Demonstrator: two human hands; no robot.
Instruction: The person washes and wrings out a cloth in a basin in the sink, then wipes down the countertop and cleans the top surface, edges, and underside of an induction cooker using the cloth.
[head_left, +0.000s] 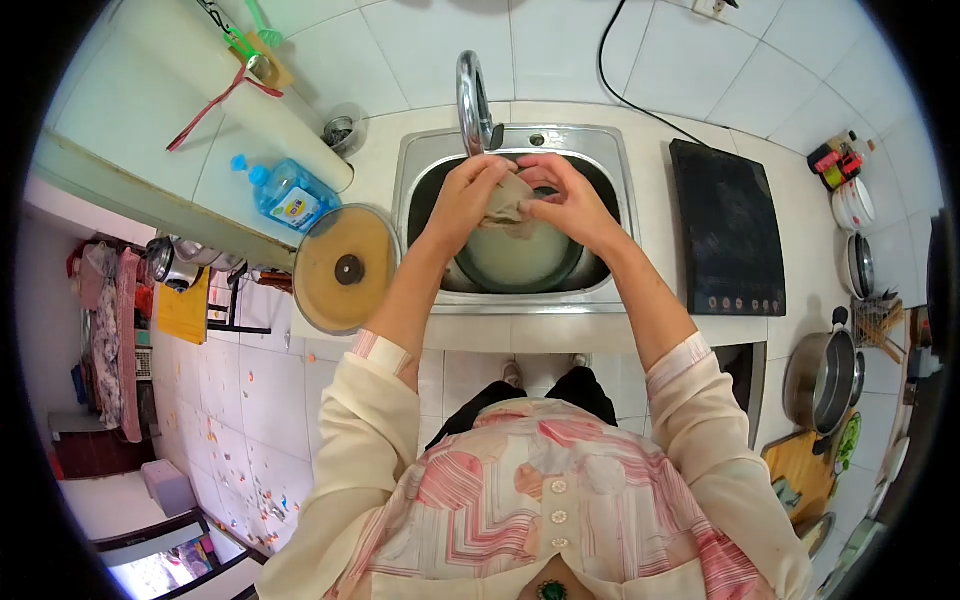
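Observation:
Both my hands are raised over the steel sink [420, 290], just in front of the chrome faucet [470, 90]. Between them is a limp greyish-beige cloth-like piece [508, 203]. My left hand [468, 200] has its fingers wrapped on the left side of this piece. On the other side, my right hand [568, 200] pinches it with thumb and fingers. Below, a round basin of cloudy, pale liquid [520, 258] sits in the sink.
Left of the sink are a round glass lid [345, 295] and blue soap bottles [295, 200]. A black cooktop [728, 230] lies to the right. Farther right stand a metal pot [825, 380], a wooden board [800, 475] and bowls [853, 205].

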